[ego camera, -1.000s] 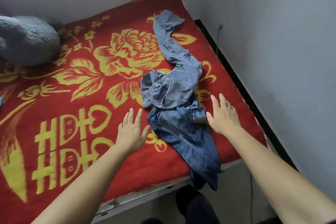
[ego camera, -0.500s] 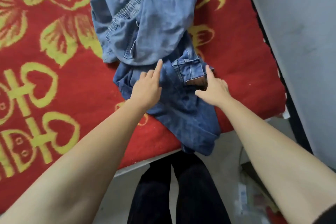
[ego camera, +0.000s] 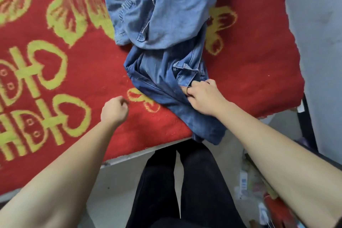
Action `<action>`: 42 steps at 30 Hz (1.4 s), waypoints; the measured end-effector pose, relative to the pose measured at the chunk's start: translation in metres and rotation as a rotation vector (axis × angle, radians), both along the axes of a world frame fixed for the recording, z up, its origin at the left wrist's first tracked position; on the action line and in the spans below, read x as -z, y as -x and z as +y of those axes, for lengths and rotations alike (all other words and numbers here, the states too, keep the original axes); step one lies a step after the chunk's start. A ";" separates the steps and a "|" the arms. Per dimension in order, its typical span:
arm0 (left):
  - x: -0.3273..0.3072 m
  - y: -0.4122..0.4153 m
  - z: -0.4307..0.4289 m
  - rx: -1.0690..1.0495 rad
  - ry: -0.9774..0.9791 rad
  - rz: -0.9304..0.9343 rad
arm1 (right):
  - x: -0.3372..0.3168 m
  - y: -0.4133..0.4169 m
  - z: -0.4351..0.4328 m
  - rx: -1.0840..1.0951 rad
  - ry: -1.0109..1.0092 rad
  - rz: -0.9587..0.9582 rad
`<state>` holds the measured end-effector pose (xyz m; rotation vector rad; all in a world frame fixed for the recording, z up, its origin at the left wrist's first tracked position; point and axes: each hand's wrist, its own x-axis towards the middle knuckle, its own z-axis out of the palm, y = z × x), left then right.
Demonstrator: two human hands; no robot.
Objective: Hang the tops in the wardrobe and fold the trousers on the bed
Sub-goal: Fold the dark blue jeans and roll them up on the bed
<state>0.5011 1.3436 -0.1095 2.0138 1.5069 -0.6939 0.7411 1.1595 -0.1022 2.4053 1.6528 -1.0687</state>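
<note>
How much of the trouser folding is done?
Nothing looks folded yet: the lighter jeans and darker jeans lie crumpled on the red blanket. In hand: the right hand grips the darker pair. Left: folding both; no tops or wardrobe show.
</note>
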 end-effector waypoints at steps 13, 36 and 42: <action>-0.030 -0.182 -0.059 0.599 -0.198 -0.523 | 0.008 0.105 -0.030 -0.126 0.077 -0.016; -0.232 0.057 0.041 -1.034 -0.008 -0.444 | -0.193 0.026 0.070 0.131 -0.208 -0.006; -0.299 0.117 0.065 -0.942 -0.144 -0.474 | -0.310 0.027 0.127 -0.061 -0.444 -0.226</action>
